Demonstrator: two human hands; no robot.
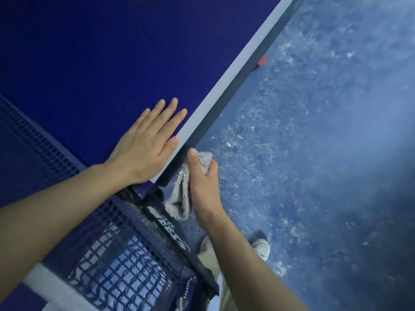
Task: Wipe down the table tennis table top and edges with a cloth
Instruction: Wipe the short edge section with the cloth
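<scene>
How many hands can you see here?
2: the open left hand lies flat on the blue table top; the right hand holds a grey cloth by the edge.

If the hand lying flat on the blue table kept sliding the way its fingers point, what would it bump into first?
Probably nothing. The left hand points along the blue table top, next to the white edge line. That way looks free as far as the picture shows.
</scene>
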